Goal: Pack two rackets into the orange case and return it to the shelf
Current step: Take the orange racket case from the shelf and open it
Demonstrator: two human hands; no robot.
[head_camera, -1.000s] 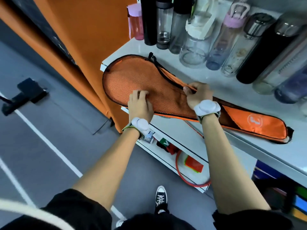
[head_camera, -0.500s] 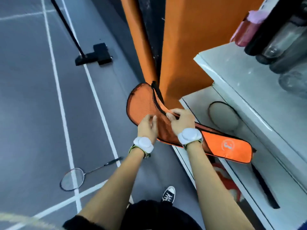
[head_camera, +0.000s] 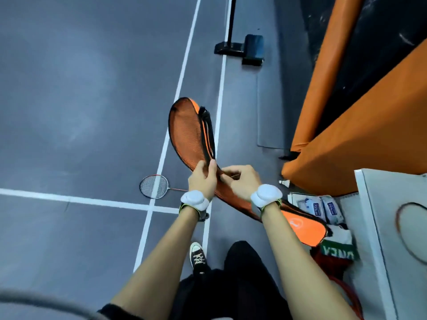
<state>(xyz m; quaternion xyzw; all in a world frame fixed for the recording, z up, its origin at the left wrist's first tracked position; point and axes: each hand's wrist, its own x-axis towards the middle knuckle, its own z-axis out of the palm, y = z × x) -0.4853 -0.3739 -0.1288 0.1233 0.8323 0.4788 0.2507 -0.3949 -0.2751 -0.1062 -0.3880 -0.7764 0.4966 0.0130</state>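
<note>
I hold the orange case (head_camera: 184,132) in the air over the court floor, its wide head end pointing away from me and its narrow handle end (head_camera: 305,229) toward the shelf. My left hand (head_camera: 202,179) grips the case's edge by the black zipper strip. My right hand (head_camera: 240,179) pinches the case just to the right of it. One racket (head_camera: 154,186) with a red frame lies flat on the floor to the left of my hands. A second racket (head_camera: 409,234) with a red rim lies on the white shelf (head_camera: 369,204) at the right edge.
A black net post base (head_camera: 240,48) stands on the floor ahead. Orange padding (head_camera: 360,139) covers a wall at the right. A shuttlecock (head_camera: 284,182) lies by its foot. Packets (head_camera: 318,207) and a green-and-white cloth (head_camera: 339,249) fill the lower shelf. My shoe (head_camera: 198,256) is below.
The case came off the shelf and now hangs over the floor in both hands. My view has swung left, away from the bottles toward the court, and the floor racket is nearer.
</note>
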